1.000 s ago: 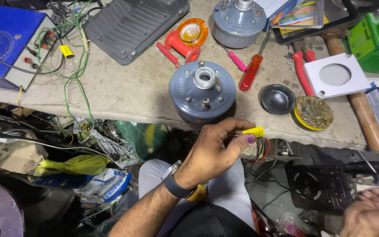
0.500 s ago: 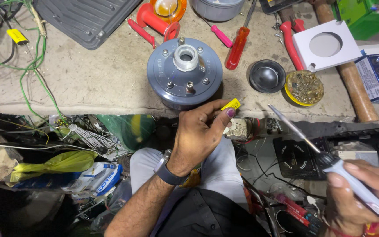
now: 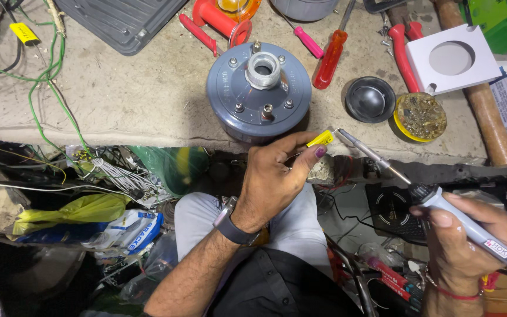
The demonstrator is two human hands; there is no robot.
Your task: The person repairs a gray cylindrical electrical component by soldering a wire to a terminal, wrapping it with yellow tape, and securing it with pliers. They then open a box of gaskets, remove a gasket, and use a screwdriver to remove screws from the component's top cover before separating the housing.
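The left hand (image 3: 274,176) pinches a small yellow component (image 3: 320,139) between thumb and fingertips, closed tight on it, just off the front edge of the desk (image 3: 136,100); the right hand (image 3: 470,235) is wrapped shut around the grey grip of a soldering iron (image 3: 435,196), whose metal tip reaches toward 10 o'clock and sits just beside, perhaps touching, the yellow piece; contact cannot be told for sure.

The step in hand looks like soldering: tip meeting part. The next move, by this judgement, calls for a steady left pinch and a fine, small approach of the tip, with fingers kept clear of the hot end.

At 12 o'clock from the yellow piece, 1 round grey speaker driver (image 3: 259,88) rests on the desk, close by; at 2 o'clock lie a black dome cap (image 3: 370,99) and a yellow-rimmed tin of flux (image 3: 421,115); a red screwdriver (image 3: 330,56) lies beyond the driver at 1 o'clock; green wires (image 3: 42,88) trail at 9 o'clock.
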